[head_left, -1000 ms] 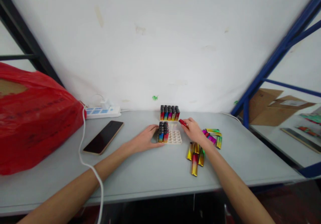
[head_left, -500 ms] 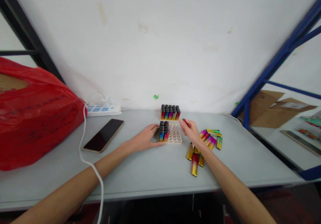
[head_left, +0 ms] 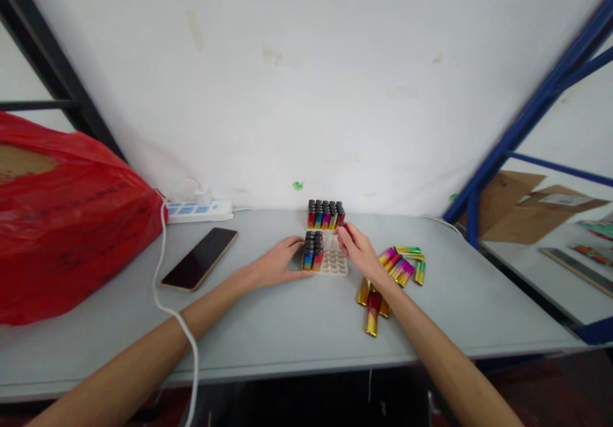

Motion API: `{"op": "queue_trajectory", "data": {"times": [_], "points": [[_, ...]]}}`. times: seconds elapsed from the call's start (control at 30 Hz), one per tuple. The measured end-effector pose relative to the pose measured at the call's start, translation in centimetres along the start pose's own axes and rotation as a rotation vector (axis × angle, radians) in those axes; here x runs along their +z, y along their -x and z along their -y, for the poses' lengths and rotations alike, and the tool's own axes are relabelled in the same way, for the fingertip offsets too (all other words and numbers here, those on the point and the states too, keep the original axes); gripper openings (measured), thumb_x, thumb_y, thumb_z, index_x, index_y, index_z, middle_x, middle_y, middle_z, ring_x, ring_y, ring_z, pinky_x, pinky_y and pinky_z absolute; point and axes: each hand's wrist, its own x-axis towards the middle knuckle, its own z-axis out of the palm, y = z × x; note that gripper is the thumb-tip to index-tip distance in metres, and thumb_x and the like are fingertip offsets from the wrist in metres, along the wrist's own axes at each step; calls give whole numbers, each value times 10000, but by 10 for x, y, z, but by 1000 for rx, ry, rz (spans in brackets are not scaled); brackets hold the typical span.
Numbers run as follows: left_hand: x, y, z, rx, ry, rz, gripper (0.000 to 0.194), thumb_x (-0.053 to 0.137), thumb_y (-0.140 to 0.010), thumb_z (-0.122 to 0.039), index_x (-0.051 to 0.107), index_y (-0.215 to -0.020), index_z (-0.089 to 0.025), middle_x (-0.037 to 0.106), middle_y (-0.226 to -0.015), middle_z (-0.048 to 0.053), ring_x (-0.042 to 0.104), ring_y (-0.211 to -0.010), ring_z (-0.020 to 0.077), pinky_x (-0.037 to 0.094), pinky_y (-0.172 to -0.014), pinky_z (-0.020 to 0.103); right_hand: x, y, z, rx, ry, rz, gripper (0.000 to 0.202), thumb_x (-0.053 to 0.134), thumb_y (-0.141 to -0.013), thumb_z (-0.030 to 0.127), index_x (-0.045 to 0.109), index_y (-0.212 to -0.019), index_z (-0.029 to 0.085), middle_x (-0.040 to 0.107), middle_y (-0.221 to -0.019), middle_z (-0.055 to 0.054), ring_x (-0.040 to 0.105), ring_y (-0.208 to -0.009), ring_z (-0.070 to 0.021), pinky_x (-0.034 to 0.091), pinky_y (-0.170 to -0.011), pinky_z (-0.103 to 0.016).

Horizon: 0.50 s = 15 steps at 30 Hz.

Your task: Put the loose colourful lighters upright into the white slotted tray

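While a small white plastic tray of round sockets (head_left: 330, 261) sits mid-table with its left columns filled by upright rainbow-bodied, black-capped lighters (head_left: 312, 252), the person's right hand (head_left: 357, 251) pinches one red lighter (head_left: 344, 227) over the tray's far right corner. Flat and spread, the left hand (head_left: 276, 265) presses against the tray's left edge, gripping nothing. A second, fully loaded tray of lighters (head_left: 325, 215) stands just behind. Loose metallic gold, pink and green lighters (head_left: 390, 274) lie scattered right of the wrist on the grey tabletop (head_left: 287, 325). A black smartphone (head_left: 200, 258) rests well to the left.
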Motion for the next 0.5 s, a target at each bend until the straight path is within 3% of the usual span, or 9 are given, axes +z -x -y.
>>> {"op": "queue_trajectory", "data": {"times": [0.07, 0.2, 0.3, 0.4, 0.5], "points": [[-3, 0, 2, 13, 3, 34, 754, 806, -897, -638, 643, -1454, -157, 632, -1512, 198, 607, -1407, 397, 471, -1242, 518, -1, 0, 2, -52, 38, 43, 443, 409, -1100, 623, 576, -950, 241, 607, -765, 8, 581, -689, -179, 480, -688, -305], [-7, 0, 6, 43, 9, 65, 740, 831, -883, -599, 651, -1460, -172, 635, -1514, 188, 606, -1407, 395, 467, -1243, 522, -3, 0, 2, -198, 273, 41, 472, 450, -1100, 600, 549, -809, 242, 632, -833, -40, 611, -805, -206, 493, -767, -321], [-7, 1, 5, 46, 14, 52, 743, 842, -867, -586, 652, -1456, -174, 638, -1508, 185, 605, -1403, 401, 466, -1242, 525, -3, 1, 0, -176, 355, 56, 455, 438, -1119, 560, 539, -805, 246, 621, -728, -14, 582, -688, -193, 455, -712, -314], [-5, 2, 3, 23, 7, 49, 787, 845, -857, -598, 628, -1480, -170, 621, -1527, 191, 589, -1423, 408, 452, -1254, 525, -1, 1, -4, -149, 339, 77, 419, 453, -1121, 549, 546, -842, 250, 683, -763, -25, 622, -704, -201, 453, -712, -309], [-3, 2, 1, 1, 0, 57, 827, 854, -848, -614, 606, -1503, -174, 606, -1545, 194, 569, -1449, 411, 439, -1267, 530, 1, -2, -8, -144, 350, 180, 356, 501, -1115, 504, 530, -859, 257, 692, -777, -26, 620, -703, -205, 457, -705, -309]]}}
